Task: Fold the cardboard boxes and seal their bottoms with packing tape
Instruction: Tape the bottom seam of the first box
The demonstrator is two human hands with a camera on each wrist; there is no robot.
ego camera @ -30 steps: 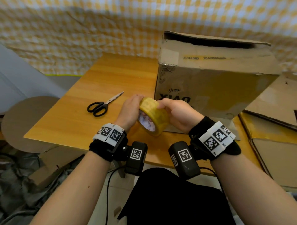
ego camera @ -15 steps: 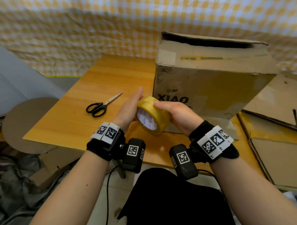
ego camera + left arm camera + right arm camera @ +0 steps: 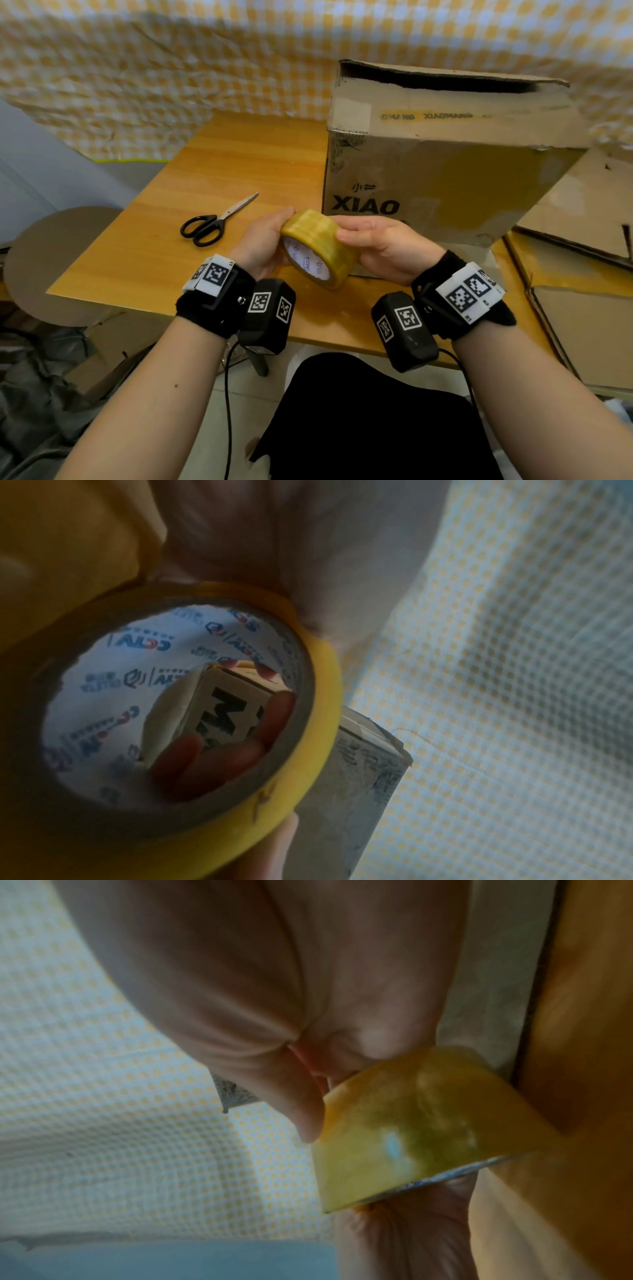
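Black-handled steel scissors (image 3: 214, 224) lie apart on the wooden desk (image 3: 144, 246), clear room around them. Left hand (image 3: 263, 241) and right hand (image 3: 383, 248), fingers curled, hold the yellow packing-tape roll (image 3: 317, 251) tilted above the desk's near edge, likely hunting its end. Brown printed cardboard box (image 3: 445, 164) stands just behind.

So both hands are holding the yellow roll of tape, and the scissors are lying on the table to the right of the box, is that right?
Not quite. Both hands, left hand and right hand, do hold the roll of tape, but the scissors lie on the table to the left of the box, as the head view shows.
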